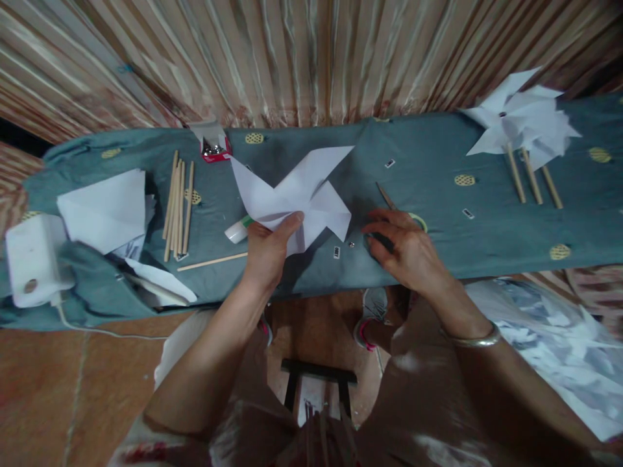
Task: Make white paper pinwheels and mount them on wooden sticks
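My left hand is closed on a white paper pinwheel, its thumb pressed near the middle where the folded blades meet. The pinwheel is held just above the cloth. My right hand hovers over the table to the right of it, thumb and fingers apart, with nothing visible between them. A small shiny tack lies just left of its fingertips. Partly hidden behind that hand are a pointed blade and a yellow-green ring, perhaps scissors. A glue stick lies beside my left hand.
Wooden sticks lie at left, with a single stick nearer me. A red box of tacks stands behind them. Paper sheets and a white power adapter are far left. Finished pinwheels lie far right.
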Motion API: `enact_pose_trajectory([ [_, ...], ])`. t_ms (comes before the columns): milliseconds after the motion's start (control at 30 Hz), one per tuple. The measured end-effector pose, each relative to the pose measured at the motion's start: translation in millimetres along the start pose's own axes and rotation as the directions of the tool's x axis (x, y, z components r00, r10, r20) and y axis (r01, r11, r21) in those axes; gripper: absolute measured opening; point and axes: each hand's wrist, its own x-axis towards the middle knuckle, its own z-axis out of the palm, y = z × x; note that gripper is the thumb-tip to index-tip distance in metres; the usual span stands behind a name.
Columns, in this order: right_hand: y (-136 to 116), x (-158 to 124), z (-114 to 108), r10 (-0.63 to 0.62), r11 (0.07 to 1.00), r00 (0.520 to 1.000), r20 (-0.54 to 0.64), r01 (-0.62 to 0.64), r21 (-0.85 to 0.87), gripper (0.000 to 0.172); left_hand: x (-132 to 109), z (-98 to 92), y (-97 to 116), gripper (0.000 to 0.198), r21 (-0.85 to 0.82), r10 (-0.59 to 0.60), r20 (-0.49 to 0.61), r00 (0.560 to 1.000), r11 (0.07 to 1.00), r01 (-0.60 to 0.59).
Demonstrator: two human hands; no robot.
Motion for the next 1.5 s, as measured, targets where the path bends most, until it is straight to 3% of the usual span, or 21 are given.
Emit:
enact_pose_trajectory([
  [200,-18,-1,11,-0.101,0.995,0.994,0.043,0.102,-0.023,0.017,0,1.4,-2,0.037,0.017,0.001,0.001,1.000,1.000,-0.001],
  [333,-19,0,16,-0.091,0.987,0.990,0.105,0.104,-0.125,0.023,-1,1.2,-3,0.038,0.016,-0.003,0.005,1.000,1.000,0.003],
  [467,-18,1,12,-0.080,0.992,0.989,0.124,0.091,-0.084,0.025,-1,0.3,-3,0.038,0.005,0.001,0.014,1.000,1.000,-0.002],
  [633,-7,-2,8,-0.026,0.999,0.999,0.044,0.025,0.031,0.018,-1,-0.1,-1,0.039,0.016,-0.001,-0.004,1.000,1.000,0.001],
  [867,11,-7,2,0.009,1.000,1.000,0.009,-0.009,0.000,0.018,-1,1.3,-3,0.035,0.008,-0.007,0.002,1.000,1.000,0.007],
  [1067,-3,-6,-2,0.050,0.998,0.999,-0.010,-0.049,0.031,0.017,-2,2.0,-7,0.036,0.029,-0.038,0.005,0.999,0.999,0.038],
  [1333,-9,-7,3,-0.093,0.988,0.994,0.052,0.098,-0.117,0.024,-7,5.3,-7,0.018,0.010,-0.060,0.035,0.998,0.998,0.059],
  [1433,-20,-5,-9,-0.036,0.999,0.998,-0.043,0.035,-0.019,0.019,-8,5.6,-7,0.015,0.015,-0.057,0.041,0.998,0.998,0.056],
  [1500,-32,-2,-16,0.071,0.992,0.991,-0.115,-0.058,0.112,0.011,-8,6.4,-7,0.016,0.021,-0.060,0.045,0.997,0.998,0.059],
])
